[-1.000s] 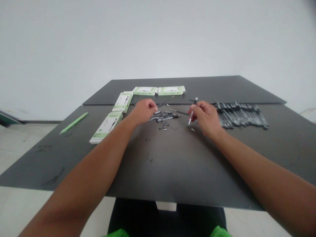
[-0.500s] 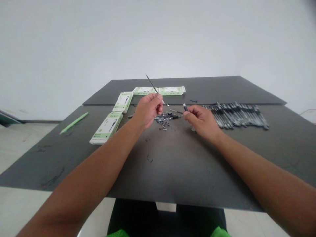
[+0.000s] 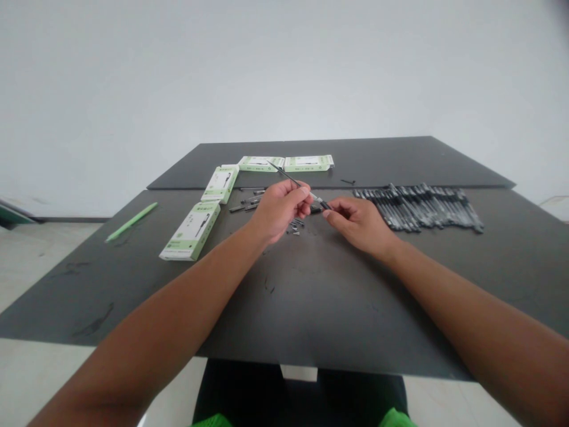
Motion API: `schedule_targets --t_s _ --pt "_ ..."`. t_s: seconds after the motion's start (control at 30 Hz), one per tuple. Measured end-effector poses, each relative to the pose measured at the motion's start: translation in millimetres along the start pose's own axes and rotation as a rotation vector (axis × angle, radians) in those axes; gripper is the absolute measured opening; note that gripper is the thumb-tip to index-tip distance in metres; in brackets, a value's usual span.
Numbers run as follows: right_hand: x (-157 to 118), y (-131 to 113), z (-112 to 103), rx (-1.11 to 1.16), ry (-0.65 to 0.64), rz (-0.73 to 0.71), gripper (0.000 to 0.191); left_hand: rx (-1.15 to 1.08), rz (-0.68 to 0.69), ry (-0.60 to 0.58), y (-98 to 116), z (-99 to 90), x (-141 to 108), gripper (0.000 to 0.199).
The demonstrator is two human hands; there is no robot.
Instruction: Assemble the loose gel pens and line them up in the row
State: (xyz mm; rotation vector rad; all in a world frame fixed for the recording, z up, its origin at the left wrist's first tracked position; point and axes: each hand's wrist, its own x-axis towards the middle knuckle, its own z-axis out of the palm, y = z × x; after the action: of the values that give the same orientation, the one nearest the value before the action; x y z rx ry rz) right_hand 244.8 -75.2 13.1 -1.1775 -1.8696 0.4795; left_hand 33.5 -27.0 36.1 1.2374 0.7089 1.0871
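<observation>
My left hand point(image 3: 284, 207) pinches a thin dark pen refill point(image 3: 284, 172) whose far end points up and to the left. Its lower end meets the mouth of a black-gripped pen barrel point(image 3: 326, 205), held between the closed fingers of my right hand point(image 3: 358, 222). How deep the refill sits in the barrel I cannot tell. Loose pen parts point(image 3: 249, 203) lie behind and beneath my left hand, partly covered by it. Several tiny pieces point(image 3: 295, 226) are scattered just in front of it. To the right of my right hand stretches a row of clear, black-ended pens point(image 3: 427, 207).
Green-and-white pen boxes lie on the dark table point(image 3: 311, 296): one at left point(image 3: 191, 231), one behind it point(image 3: 221, 184), two at the back point(image 3: 309, 163). A light green pen point(image 3: 131, 222) rests at far left. Black scraps point(image 3: 348, 181) lie near the table seam.
My left hand has moved right and slightly down, bringing the refill's lower end to the pen barrel. The refill now lies flatter. My right hand has shifted slightly and the barrel has tilted toward the refill.
</observation>
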Motion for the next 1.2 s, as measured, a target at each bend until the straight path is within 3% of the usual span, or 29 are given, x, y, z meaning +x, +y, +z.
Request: schedule_targets --t_s 0.9,1.2 --pt "-0.7 -2.4 0.9 -0.015 -0.027 0.016 0.026 0.036 -0.015 -0.012 -5.4 -2.6 -0.4 0.023" --pt "-0.4 -3.4 0.7 0.000 -0.050 0.025 0.024 0.112 -0.018 -0.104 -13.4 -6.1 -0.5 0.027"
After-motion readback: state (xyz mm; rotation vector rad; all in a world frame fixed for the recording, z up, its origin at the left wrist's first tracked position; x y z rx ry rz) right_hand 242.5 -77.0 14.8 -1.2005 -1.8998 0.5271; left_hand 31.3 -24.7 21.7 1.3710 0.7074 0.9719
